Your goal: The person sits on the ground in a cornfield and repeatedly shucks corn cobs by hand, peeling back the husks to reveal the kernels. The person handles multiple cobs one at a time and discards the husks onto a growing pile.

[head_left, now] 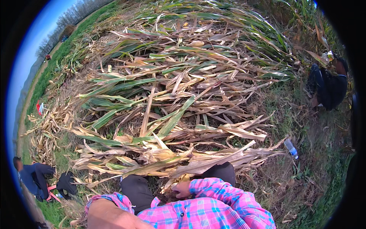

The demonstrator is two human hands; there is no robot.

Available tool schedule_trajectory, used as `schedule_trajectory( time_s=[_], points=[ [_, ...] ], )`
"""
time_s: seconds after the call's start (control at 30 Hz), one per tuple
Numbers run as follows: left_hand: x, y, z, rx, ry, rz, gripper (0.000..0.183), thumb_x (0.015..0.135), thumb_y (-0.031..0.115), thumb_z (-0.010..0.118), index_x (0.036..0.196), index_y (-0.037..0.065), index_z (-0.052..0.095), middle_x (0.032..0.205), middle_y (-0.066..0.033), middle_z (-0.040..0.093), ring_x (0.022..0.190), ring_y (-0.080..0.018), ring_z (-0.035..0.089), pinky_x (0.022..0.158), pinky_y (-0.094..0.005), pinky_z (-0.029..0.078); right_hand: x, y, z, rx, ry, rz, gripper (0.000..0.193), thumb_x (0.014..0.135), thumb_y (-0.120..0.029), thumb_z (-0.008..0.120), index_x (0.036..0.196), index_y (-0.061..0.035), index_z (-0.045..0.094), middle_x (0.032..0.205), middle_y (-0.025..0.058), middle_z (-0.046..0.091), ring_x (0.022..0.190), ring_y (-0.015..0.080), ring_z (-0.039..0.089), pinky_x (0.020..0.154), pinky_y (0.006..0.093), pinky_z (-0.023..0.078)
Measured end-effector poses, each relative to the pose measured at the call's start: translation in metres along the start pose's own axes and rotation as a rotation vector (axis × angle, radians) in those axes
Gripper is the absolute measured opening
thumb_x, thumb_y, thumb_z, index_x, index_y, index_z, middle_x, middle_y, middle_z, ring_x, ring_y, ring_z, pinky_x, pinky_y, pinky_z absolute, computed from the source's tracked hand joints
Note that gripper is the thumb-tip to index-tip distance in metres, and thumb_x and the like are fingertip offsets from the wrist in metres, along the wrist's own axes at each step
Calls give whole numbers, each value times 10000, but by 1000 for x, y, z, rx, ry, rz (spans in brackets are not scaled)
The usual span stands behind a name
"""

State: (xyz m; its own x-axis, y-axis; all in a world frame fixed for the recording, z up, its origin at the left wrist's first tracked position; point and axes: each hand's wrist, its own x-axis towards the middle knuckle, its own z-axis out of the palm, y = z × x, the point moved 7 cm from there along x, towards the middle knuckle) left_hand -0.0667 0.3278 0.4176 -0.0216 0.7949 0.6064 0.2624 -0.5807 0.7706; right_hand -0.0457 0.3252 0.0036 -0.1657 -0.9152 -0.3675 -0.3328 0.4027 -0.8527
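Field point(278, 191) under cut corn leaves point(177, 118) | husk point(167, 185): lower centre, just left of the person's nearer right hand point(182, 189), axis seemingly slanting up-right | right fingers curled, grip unclear; left arm point(112, 216) lower left, hold unclear

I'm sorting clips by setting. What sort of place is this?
Most likely a maize field, outdoors: long leaves and stalks, mostly dry with some green, lie in layers over the ground; a strip of green grass runs along the left side, with trees beyond it.
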Motion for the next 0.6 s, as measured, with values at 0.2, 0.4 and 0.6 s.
schedule_trajectory(
  time_s=[0.2,0.4,0.6],
  points=[
    [-54,-22,-19,19,58,-130,237,741,56,645,977,42,625,874,-129,612,690,-217,589,635,-352,457,9,9,7,5,-5,5,301,733,-268,566,922,-33,561,843,183,602,792,336,583,711,417,446],
    [-154,-62,-41,138,485,-343,291,740,35,646,1023,-14,601,847,-140,615,746,-230,588,648,-313,461,15,11,10,91,-65,-2,347,735,-268,571,974,-17,551,874,189,591,819,327,573,729,400,441],
    [-303,-160,-49,225,1167,-888,288,761,41,598,1048,33,589,789,-31,578,694,-91,547,647,-234,460,23,13,15,266,-183,19,367,760,-296,586,1000,-24,534,877,160,581,815,281,559,720,375,432]
  ],
)
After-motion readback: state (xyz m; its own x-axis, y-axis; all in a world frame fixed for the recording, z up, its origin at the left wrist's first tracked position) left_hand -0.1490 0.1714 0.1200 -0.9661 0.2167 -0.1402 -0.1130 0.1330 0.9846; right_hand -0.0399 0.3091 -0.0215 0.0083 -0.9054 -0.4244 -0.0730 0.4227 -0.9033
